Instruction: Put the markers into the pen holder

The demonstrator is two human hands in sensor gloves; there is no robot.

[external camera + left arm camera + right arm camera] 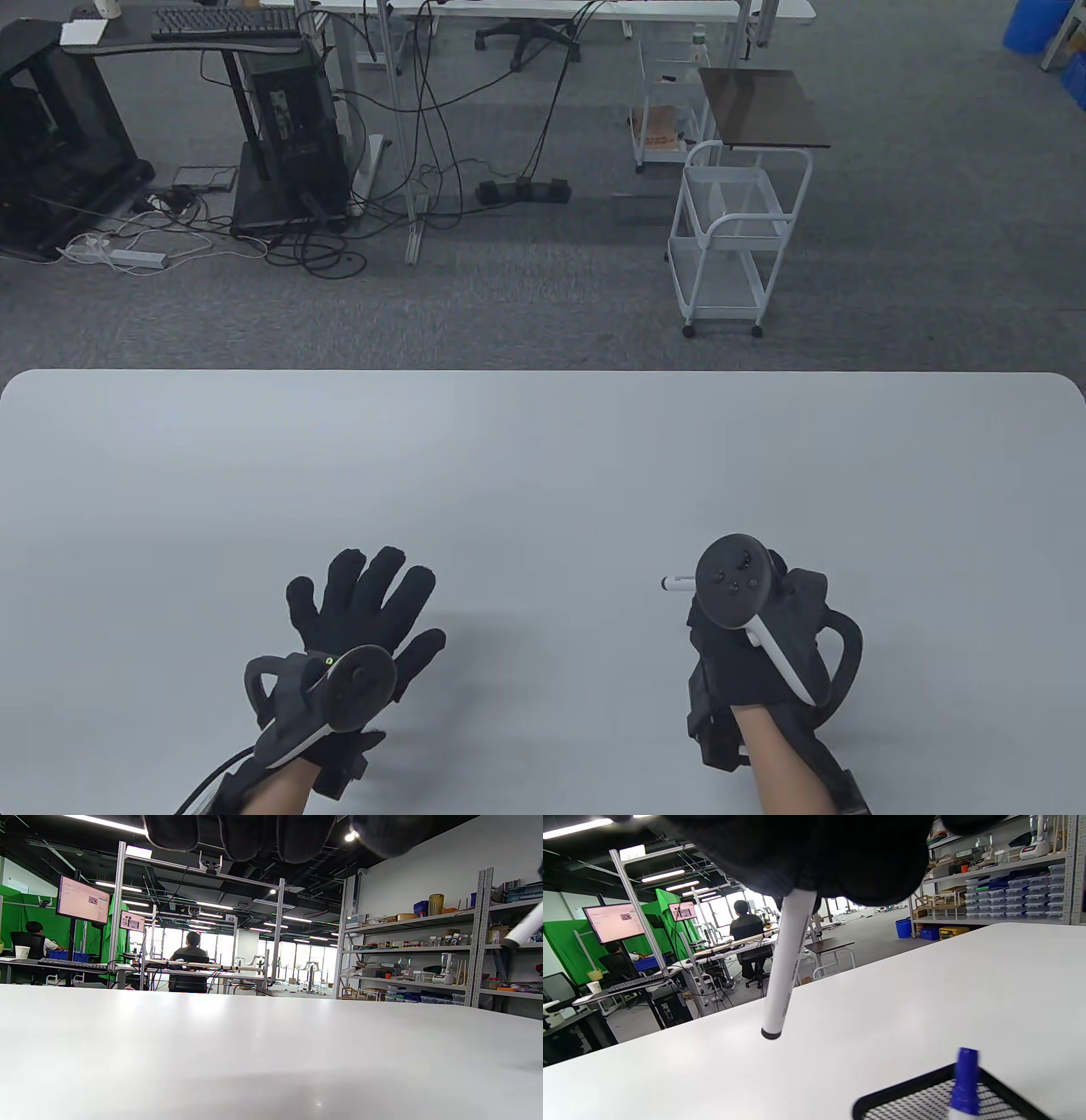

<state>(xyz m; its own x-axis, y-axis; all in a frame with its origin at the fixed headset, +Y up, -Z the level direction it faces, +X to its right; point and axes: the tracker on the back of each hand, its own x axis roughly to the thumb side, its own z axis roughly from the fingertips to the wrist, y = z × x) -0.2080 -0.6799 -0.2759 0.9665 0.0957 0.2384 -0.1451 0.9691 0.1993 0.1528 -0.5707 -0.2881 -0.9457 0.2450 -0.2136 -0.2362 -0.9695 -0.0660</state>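
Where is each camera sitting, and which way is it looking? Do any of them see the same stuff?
Table view: high up, looking down at the white table; shows the left hand spread flat and the right hand.
Left wrist view: low over the table, facing the room; fingertips hang on top.
Right wrist view: under the right hand, facing the room; shows the white marker, a black mesh pen holder and a blue-capped marker.
Shared: the white marker shows in all three.

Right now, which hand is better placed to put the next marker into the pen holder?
The right hand. It already grips a white marker, and the right wrist view shows the black mesh pen holder, with a blue-capped marker inside, close below it. The left hand lies spread on the table, holding nothing.
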